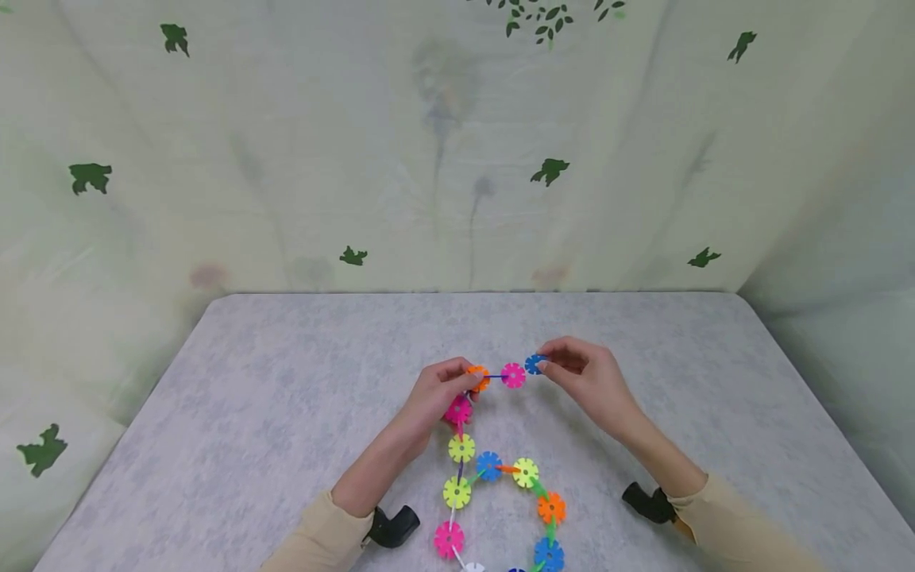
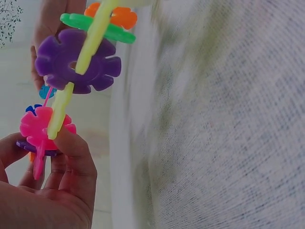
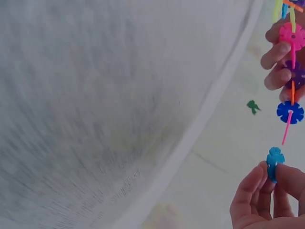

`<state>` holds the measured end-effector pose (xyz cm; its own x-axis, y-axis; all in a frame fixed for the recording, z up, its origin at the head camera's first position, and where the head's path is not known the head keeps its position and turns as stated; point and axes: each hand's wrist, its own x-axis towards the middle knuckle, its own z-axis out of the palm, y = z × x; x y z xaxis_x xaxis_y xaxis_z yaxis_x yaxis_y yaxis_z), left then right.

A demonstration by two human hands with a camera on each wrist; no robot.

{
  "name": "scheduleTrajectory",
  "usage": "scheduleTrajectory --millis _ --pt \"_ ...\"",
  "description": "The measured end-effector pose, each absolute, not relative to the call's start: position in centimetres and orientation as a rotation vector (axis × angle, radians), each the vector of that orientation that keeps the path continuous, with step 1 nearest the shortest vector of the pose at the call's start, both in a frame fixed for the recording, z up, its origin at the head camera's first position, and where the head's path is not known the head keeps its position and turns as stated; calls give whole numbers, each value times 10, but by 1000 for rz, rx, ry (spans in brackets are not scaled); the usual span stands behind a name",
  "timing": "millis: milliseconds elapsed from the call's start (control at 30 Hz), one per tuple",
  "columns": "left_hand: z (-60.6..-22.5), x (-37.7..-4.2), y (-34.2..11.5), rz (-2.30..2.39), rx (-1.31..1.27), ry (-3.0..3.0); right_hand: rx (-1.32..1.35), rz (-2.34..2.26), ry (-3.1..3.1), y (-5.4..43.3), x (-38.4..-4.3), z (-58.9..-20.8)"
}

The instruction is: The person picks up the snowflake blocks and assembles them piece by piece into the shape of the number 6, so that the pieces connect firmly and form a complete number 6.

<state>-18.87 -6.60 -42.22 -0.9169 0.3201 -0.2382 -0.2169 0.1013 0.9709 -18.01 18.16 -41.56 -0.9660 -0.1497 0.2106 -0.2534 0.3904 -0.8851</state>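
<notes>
A chain of colourful notched plastic discs, joined edge to edge, rises toward both hands in the head view. My left hand [image 1: 438, 395] pinches it at an orange disc [image 1: 477, 380]; a pink disc [image 1: 458, 411] hangs just below. Beyond those fingers the end pink disc [image 1: 513, 376] sticks out to the right. Thumb and fingertips of my right hand [image 1: 590, 380] pinch a loose blue disc [image 1: 534, 365] close to that end. In the right wrist view, a small gap shows between this light-blue disc [image 3: 274, 163] and the chain's pink tip [image 3: 287, 129].
The chain runs down through a yellow disc [image 1: 461, 448] and curves round past another orange disc [image 1: 552, 508], leaving the bottom of the head view. It lies over a grey table [image 1: 286, 381]. A pale curtain with green leaf shapes [image 1: 286, 159] stands behind.
</notes>
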Motion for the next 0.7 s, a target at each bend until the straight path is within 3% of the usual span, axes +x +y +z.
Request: scheduleTrajectory --millis 700 --pt "-423 -189 -68 1951 78 1835 408 1494 -2486 172 -160 -419"
